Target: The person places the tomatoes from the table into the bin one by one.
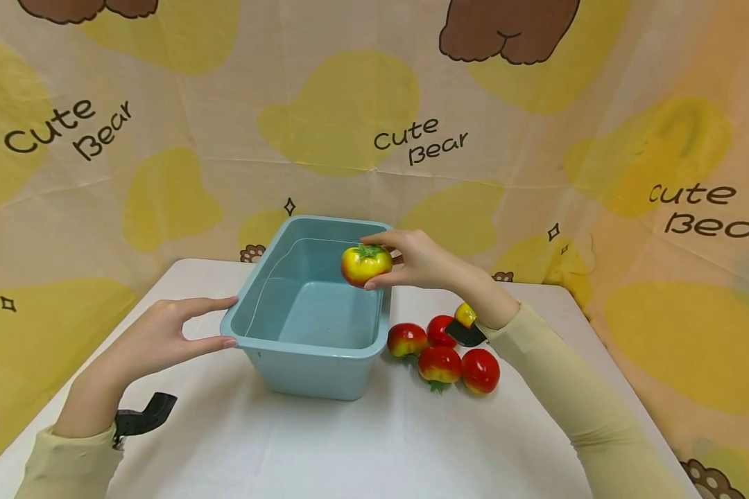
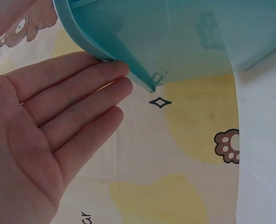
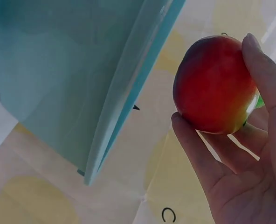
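A red and yellow fruit [image 1: 365, 267] is held by the right hand [image 1: 421, 260], up near the right rim of the blue box [image 1: 315, 374]. The box's edge is touched by the left hand [image 1: 156, 336], its fingers straight. No fruit is seen inside; five other fruits [image 1: 440, 363] are left on the table [image 1: 225, 450].

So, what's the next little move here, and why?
Probably ease the red-and-yellow fruit down into the blue tub: the right hand holds it above rim height near the tub's right side, the tub's floor looks bare, and the left hand touches the tub.
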`<state>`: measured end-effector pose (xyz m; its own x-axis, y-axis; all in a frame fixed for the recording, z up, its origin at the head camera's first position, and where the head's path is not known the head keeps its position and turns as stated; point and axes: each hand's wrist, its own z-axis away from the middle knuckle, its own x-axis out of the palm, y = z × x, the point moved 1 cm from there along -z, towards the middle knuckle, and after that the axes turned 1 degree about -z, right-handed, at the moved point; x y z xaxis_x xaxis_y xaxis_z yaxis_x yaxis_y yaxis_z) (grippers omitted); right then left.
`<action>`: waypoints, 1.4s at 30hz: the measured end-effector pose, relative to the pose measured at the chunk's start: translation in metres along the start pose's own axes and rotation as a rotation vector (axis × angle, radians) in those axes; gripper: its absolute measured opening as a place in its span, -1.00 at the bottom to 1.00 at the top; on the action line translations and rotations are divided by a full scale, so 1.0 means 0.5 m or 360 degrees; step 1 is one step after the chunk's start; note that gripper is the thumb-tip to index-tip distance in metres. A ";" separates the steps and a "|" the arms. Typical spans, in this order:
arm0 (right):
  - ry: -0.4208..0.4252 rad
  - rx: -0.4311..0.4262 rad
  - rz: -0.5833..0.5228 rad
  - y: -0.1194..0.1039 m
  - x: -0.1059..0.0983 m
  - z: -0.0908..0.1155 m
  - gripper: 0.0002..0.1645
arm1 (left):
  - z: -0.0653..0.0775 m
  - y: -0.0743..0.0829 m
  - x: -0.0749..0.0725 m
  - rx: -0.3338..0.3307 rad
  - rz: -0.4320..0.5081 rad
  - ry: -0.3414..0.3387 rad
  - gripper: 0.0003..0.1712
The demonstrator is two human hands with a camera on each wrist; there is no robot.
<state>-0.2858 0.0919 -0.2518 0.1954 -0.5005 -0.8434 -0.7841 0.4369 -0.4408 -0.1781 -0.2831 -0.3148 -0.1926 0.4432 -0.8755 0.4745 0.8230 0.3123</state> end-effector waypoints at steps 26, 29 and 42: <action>-0.0064 0.0057 -0.0098 -0.023 -0.019 -0.051 -0.18 | -0.001 0.006 0.008 -0.0006 0.0041 0.0018 -0.33; -0.0037 0.0037 -0.0115 -0.023 -0.022 -0.038 -0.19 | -0.001 0.006 0.008 -0.0019 0.0038 0.0024 -0.33; 0.0126 -0.0034 -0.0184 -0.013 -0.031 0.035 -0.25 | 0.004 0.003 0.009 -0.0107 0.0092 0.0048 -0.35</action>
<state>-0.2736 0.1098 -0.2410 0.2384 -0.6043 -0.7602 -0.7717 0.3574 -0.5261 -0.1763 -0.2805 -0.3190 -0.1930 0.5005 -0.8439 0.4270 0.8172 0.3871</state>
